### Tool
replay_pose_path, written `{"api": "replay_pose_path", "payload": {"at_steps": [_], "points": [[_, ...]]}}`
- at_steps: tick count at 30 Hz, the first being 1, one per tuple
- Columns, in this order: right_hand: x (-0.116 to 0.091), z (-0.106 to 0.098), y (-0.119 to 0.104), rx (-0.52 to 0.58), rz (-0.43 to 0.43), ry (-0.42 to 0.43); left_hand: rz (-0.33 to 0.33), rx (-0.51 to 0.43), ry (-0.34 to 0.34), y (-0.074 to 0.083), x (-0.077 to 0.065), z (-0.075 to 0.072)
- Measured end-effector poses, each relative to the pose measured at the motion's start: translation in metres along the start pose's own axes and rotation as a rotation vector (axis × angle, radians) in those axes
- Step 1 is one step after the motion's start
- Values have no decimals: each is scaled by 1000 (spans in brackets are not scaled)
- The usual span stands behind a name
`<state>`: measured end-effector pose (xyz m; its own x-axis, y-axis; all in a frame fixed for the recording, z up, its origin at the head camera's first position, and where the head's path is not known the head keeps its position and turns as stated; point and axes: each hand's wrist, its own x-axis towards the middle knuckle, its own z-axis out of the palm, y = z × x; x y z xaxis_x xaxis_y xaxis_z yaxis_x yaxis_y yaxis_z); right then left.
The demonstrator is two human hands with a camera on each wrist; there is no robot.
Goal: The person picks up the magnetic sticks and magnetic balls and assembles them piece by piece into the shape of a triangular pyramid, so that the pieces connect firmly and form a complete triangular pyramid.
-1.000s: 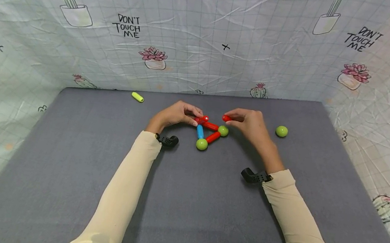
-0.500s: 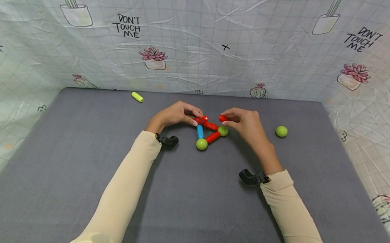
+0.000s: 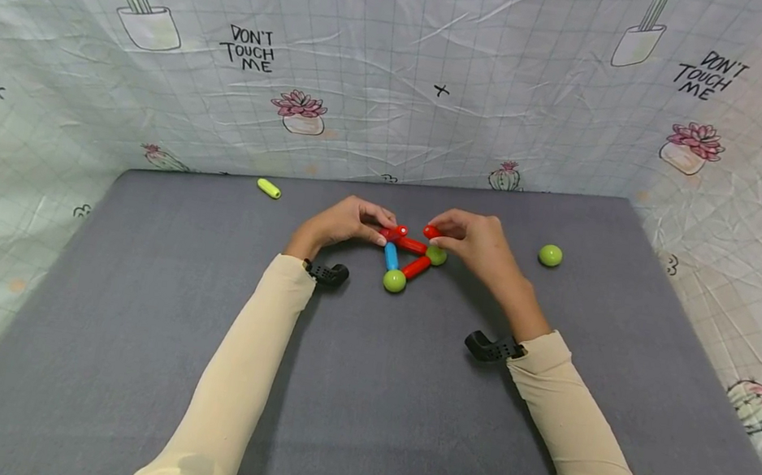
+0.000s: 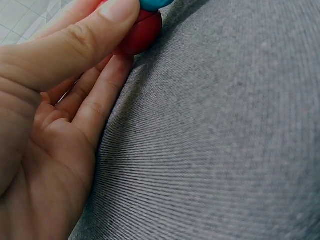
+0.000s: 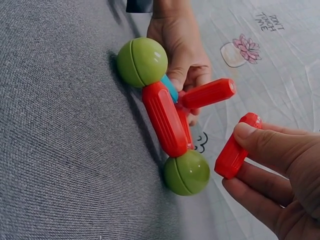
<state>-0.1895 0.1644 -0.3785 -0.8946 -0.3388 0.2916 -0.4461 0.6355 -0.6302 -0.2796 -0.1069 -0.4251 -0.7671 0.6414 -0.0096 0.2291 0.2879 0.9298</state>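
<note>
A triangle of toy magnetic rods and balls lies at the table's far middle. Its corners are a green ball (image 3: 394, 280) in front, another green ball (image 3: 436, 255) at right and a red ball (image 4: 143, 35) at left. A blue rod (image 3: 390, 256) and a red rod (image 5: 166, 120) meet at the front ball; a further red rod (image 3: 412, 245) forms the back side. My left hand (image 3: 346, 222) pinches the red ball, from which an upright red rod (image 5: 207, 94) sticks up. Above the right green ball, my right hand (image 3: 480, 240) pinches a loose red rod (image 5: 232, 155).
On the dark grey table (image 3: 357, 398), a loose green ball (image 3: 551, 255) lies right of my right hand. A yellow-green rod (image 3: 268, 188) rests near the back edge, at left. A printed cloth (image 3: 377, 65) hangs behind and along the sides.
My right hand has moved a little left with its red rod, closer to the upright rod. The left hand and the triangle stay where they were.
</note>
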Motion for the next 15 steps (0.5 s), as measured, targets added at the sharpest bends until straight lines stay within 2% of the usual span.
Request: {"api": "replay_pose_path", "payload": {"at_steps": [15], "points": [[2, 3, -3, 18, 26, -40, -18, 5, 3, 1, 0, 0]]}}
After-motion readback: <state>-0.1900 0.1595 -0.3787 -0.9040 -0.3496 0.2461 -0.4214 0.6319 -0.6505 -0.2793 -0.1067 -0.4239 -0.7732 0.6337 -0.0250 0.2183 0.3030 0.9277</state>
